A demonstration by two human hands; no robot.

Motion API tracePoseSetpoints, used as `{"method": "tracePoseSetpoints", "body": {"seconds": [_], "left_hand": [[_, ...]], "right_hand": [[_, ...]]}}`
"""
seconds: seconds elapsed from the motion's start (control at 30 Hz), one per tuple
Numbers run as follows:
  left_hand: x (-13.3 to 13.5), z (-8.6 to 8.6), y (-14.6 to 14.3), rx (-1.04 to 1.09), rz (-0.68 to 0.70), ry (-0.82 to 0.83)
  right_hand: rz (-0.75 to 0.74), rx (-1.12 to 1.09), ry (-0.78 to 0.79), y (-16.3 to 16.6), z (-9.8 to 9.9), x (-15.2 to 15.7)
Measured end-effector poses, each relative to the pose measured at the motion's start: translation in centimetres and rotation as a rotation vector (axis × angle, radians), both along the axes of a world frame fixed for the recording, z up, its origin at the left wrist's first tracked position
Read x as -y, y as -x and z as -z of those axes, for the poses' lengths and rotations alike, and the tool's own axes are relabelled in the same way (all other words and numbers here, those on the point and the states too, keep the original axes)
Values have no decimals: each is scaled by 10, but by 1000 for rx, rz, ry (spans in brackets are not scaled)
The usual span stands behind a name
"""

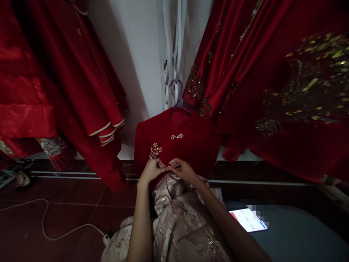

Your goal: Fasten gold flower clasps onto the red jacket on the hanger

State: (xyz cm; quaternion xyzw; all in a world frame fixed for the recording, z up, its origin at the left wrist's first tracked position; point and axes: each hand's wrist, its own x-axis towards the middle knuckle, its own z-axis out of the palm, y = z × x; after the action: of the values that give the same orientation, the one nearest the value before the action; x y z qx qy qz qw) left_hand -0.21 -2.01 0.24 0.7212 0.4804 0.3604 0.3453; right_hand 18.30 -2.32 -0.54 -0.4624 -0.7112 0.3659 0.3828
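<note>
A red jacket (191,145) hangs in front of me on a purple hanger (180,98). A pearl clasp (176,137) joins its front below the neckline, and a beaded brooch (155,150) with dangling strands sits on its chest at the left. Lower on the front, my left hand (154,169) and my right hand (183,169) meet with fingertips nearly touching. Both are closed in a pinch at the jacket's front opening. Small pale beads show between the fingertips, but their exact form is hidden. Patterned shiny fabric (188,222) lies under my forearms.
Red garments hang at the left (81,72) and gold-sequined ones (313,80) at the right. White metal scrollwork (174,43) rises behind the hanger. A lit phone (249,219) lies on a grey seat (294,233). A pale cable (68,230) runs across the tiled floor.
</note>
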Motion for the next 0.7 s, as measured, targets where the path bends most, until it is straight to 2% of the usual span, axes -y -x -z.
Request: {"method": "tracePoseSetpoints", "body": {"seconds": [0.13,0.43,0.6,0.7], "left_hand": [[-1,1,-1,34,5,16],[-4,6,0,108,26,40],[3,-4,-7,246,168,145],[4,-11,-14,372,133,162]], "right_hand": [[17,-6,12,1,5,-2],[-16,-2,58,2,2,0],[39,-4,40,4,2,1],[46,2,22,1,-3,1]]}}
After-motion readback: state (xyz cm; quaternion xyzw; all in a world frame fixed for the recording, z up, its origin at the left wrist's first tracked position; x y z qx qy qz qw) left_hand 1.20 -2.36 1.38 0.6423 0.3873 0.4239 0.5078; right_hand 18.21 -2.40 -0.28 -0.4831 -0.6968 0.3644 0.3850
